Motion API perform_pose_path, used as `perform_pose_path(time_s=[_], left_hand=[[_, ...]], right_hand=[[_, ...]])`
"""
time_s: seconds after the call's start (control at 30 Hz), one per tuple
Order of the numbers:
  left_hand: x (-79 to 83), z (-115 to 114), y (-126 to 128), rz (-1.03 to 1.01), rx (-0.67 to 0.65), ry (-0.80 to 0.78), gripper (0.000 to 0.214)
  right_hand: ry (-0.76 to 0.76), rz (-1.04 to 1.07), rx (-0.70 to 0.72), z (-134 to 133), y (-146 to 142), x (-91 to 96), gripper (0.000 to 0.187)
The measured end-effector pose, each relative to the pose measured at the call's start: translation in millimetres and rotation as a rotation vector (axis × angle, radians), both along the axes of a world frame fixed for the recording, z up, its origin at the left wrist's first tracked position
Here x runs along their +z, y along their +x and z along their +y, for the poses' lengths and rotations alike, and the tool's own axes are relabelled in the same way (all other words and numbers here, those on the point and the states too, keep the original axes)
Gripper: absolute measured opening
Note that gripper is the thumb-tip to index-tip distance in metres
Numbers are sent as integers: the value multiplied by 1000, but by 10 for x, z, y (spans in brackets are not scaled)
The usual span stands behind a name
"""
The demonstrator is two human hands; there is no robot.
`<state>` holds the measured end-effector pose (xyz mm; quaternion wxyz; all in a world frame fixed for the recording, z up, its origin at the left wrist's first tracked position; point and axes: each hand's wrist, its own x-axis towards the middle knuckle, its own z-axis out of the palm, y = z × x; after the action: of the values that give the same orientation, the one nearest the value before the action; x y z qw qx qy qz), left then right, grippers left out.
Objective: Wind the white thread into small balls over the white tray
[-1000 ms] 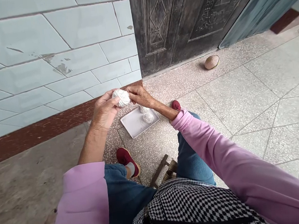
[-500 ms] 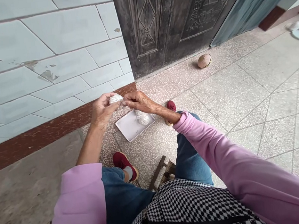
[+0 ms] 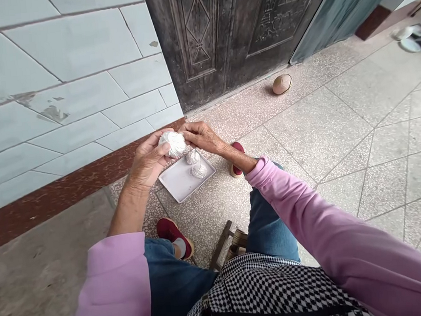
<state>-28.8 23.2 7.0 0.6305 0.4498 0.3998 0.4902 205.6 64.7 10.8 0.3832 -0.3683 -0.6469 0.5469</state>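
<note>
My left hand (image 3: 149, 158) cups a ball of white yarn (image 3: 173, 144), its thumb pressed on the near side. At the ball's right edge, my right hand (image 3: 202, 138) has its fingers pinched together on the yarn; the strand itself is too fine to make out. Below both hands, a shallow pale tray (image 3: 179, 183) lies on the floor. Two smaller white yarn balls, a nearer one (image 3: 199, 170) and a farther one (image 3: 192, 157), rest at its right end.
A tiled wall (image 3: 76, 106) rises at the left, beside a dark carved door (image 3: 218, 39). A round tan object (image 3: 281, 84) lies near the door. My red shoes (image 3: 168, 229) flank the tray, and part of a wooden stool (image 3: 221, 245) shows between my legs.
The yarn ball has turned and shows more of itself, slightly to the right. My right hand has shifted a little right with it. The whole view has moved slightly.
</note>
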Motion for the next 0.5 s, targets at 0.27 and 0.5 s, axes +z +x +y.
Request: perform_pose_path(time_s=[0.27, 0.5], left_hand=[[21, -105, -67, -33, 139, 25, 68], [11, -91, -244, 17, 339, 84, 70]], right_hand=[[-48, -118, 65, -99, -275, -14, 54], [-209, -64, 107, -303, -516, 94, 47]])
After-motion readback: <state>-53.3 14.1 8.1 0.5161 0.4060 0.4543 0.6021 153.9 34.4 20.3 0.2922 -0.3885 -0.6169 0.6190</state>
